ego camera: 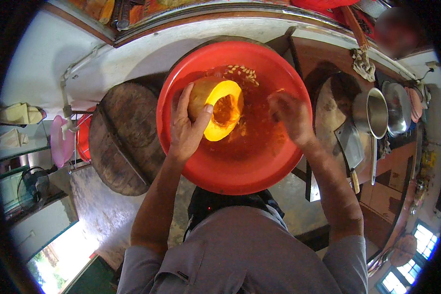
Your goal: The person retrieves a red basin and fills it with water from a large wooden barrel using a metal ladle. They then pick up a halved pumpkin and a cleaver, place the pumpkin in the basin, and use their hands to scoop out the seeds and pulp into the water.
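A large red plastic basin (242, 180) stands in front of me with some liquid and stringy bits in it. My left hand (191, 123) grips a cut pumpkin piece (224, 88) at its rind, over the basin's left half. Its yellow cut face and orange hollow are turned to the right. Several pale pumpkin seeds (247, 73) lie at the basin's far side. My right hand (288, 114), blurred, is over the basin's right part, apart from the pumpkin. Its fingers look bent, and whether they hold anything cannot be told.
Left of the basin is a round wooden board (132, 147). To the right, a cleaver (351, 145) lies on a round chopping board (327, 106), beside a metal saucepan (376, 113). A wooden handle with a cloth (364, 66) hangs at the upper right. A window frame runs along the top.
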Demonstrator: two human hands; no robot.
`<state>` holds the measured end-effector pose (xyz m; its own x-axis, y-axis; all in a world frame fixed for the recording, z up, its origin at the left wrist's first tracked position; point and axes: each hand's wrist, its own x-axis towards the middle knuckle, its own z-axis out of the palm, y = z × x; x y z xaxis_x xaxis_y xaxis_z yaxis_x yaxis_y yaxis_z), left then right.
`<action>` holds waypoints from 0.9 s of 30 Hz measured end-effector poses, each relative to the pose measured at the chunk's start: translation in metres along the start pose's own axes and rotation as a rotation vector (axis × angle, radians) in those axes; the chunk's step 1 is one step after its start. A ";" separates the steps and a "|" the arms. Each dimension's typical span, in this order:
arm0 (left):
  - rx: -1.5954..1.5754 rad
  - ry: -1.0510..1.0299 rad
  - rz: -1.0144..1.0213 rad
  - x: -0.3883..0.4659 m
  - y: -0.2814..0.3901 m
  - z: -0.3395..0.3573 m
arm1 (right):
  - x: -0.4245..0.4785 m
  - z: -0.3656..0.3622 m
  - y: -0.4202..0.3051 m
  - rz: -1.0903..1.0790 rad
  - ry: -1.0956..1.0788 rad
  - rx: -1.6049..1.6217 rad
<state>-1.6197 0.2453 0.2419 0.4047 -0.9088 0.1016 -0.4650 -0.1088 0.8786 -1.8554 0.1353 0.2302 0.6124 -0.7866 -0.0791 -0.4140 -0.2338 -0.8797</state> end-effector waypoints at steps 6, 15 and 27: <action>0.012 -0.014 -0.036 -0.001 0.002 0.001 | -0.011 0.062 -0.012 -0.401 -0.074 -0.906; 0.003 0.004 0.004 0.000 -0.008 0.002 | -0.004 0.080 -0.033 -0.437 -0.089 -0.717; -0.037 -0.006 -0.003 -0.001 -0.013 0.002 | 0.003 0.066 -0.028 -0.319 -0.212 -0.837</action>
<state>-1.6152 0.2470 0.2291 0.4015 -0.9108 0.0962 -0.4345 -0.0969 0.8955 -1.7974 0.1770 0.2231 0.8576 -0.5120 -0.0482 -0.5062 -0.8240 -0.2546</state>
